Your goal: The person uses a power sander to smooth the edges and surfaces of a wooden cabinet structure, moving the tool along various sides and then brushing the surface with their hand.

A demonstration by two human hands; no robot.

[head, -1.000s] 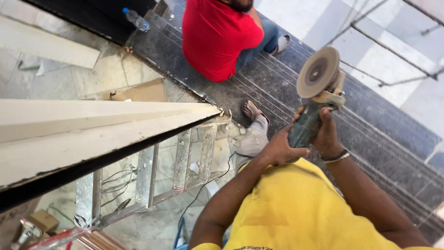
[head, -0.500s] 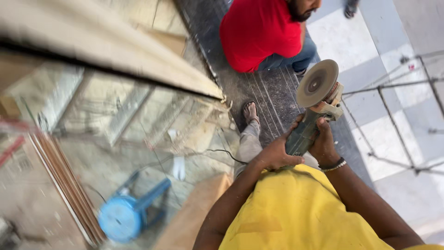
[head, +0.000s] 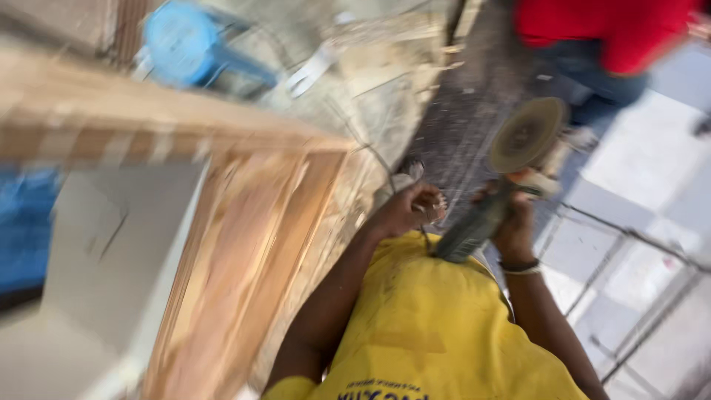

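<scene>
I hold an angle grinder [head: 492, 204] out in front of my yellow shirt [head: 437, 333]. My right hand [head: 515, 226] has its grip clamped around the dark body, with the round disc [head: 527, 135] tilted up and away from me. My left hand [head: 409, 211] is curled shut just beside the grinder's rear end; through the blur it seems to hold the cord. Beyond the disc, a person in a red shirt [head: 615, 30] crouches on the floor. A wooden frame [head: 244, 259] runs along my left.

- Round grey-tan grinder disc [head: 527, 135]: matt, gritty-looking.
- Dark cylindrical grinder body [head: 474, 230]: dull, dusty plastic.
- Long brown wooden board [head: 244, 259]: bare, grained, matt.
- Yellow cloth shirt [head: 437, 333]: soft, dust-marked.
- Dark speckled stone strip [head: 463, 126]: rough, dusty.
</scene>
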